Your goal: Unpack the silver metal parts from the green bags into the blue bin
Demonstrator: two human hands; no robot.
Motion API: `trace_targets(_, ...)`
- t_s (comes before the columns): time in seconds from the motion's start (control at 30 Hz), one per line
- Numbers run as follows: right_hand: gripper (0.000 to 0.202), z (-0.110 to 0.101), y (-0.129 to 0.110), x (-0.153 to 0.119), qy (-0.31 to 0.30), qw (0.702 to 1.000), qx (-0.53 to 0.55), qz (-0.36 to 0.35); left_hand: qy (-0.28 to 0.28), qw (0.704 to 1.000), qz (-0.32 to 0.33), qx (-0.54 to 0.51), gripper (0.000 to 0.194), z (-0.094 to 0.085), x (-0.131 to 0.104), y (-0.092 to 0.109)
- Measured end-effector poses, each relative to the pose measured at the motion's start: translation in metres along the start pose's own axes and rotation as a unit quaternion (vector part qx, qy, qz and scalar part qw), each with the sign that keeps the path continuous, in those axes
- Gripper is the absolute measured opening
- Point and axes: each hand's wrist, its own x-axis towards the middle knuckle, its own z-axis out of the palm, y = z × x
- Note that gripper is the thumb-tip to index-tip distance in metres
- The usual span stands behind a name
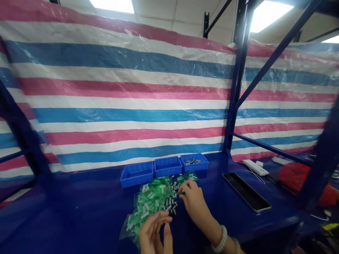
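Metal pieces: small and loose, strewn on the blue counter between the two hands, just beside the green bags.
Left hand: at the near edge of the bags, fingers curved, thumb standing apart from them; one metal piece shows right by the fingertips, and I can't tell whether it's held.
Right hand: over the right side of the scatter, fingers brought narrow; something small and dark shows at the tips, too small to tell if gripped.
Green bags: clear-edged, heaped left of the pieces; a smaller green bag lies just beyond the right hand.
Blue trays: left, middle and right, in a row behind the bags; more metal pieces sit in the right one.
Phone: flat, dark screen up, well right of the right hand.
Backdrop: striped sheet.
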Motion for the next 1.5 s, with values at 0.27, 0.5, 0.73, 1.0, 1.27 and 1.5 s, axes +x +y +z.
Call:
trace_targets(0.27,0.012,-0.019,-0.011,-0.042,-0.091,0.864,0.496,0.001,-0.112,0.983,-0.144,0.005,0.035,-0.001,0.005,0.016)
trace_targets(0.5,0.011,-0.016,-0.014,-0.061,-0.069,0.899,0.433,0.011,-0.149,0.958,-0.245,0.004,0.033,0.000,0.008,0.023)
trace_targets(0.73,0.027,-0.023,-0.011,-0.069,0.002,0.836,0.545,0.058,-0.147,0.920,-0.349,-0.099,0.031,0.001,0.009,0.018)
trace_targets(1.0,0.038,-0.017,-0.006,-0.070,-0.068,0.838,0.531,0.110,-0.279,0.947,-0.163,-0.004,0.012,-0.008,0.016,0.011)
trace_targets(1.27,0.019,-0.017,-0.014,-0.069,0.060,0.841,0.535,0.056,-0.130,0.973,-0.188,0.039,0.034,0.004,0.003,0.020)
trace_targets(1.5,0.008,-0.020,-0.023,-0.065,0.111,0.873,0.474,-0.036,-0.180,0.923,-0.337,-0.047,0.034,0.004,0.008,0.013)
